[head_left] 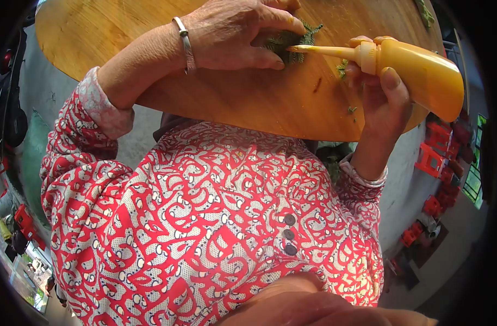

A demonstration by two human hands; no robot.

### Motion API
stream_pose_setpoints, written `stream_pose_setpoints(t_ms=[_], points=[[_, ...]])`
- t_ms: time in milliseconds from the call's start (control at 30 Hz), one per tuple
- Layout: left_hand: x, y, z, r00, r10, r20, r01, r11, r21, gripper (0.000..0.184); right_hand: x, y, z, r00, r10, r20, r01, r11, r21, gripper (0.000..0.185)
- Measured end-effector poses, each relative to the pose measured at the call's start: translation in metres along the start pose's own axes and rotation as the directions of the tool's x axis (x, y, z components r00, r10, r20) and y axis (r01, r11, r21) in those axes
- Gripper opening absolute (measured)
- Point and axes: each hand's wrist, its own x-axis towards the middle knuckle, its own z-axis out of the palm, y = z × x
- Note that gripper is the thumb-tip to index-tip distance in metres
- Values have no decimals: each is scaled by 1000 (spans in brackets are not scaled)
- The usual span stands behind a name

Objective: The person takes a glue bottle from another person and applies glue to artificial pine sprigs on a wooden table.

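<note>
On the wooden surface (232, 100), a green sprig (298, 41) lies under our left hand (229, 37), the nearer one, fingers curved about it; whether they grip, we cannot tell. Our right hand (389, 103) is wrapped around a yellow bottle (420, 73), long axis sideways, nozzle (330, 51) pointing left to the sprig.

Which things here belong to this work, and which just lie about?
In use:
long-nozzled yellow squeeze bottle, in right hand
feathery green sprig, at left hand
rounded brown wooden tabletop

Apparently lying about:
small green leaf scraps
red plastic items
</note>
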Motion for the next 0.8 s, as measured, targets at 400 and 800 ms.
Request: stream_pose_setpoints(t_ms=[400, 800], points=[[3, -4, 5, 1000, 10, -24, -11, 999, -38, 51, 2, -2, -4, 996, -42, -76, 44, 999, 26, 23], [4, 1, -2, 999, -46, 23, 48, 997, -59, 50, 15, -8, -22, 993, -11, 116, 39, 971, -237, 46]])
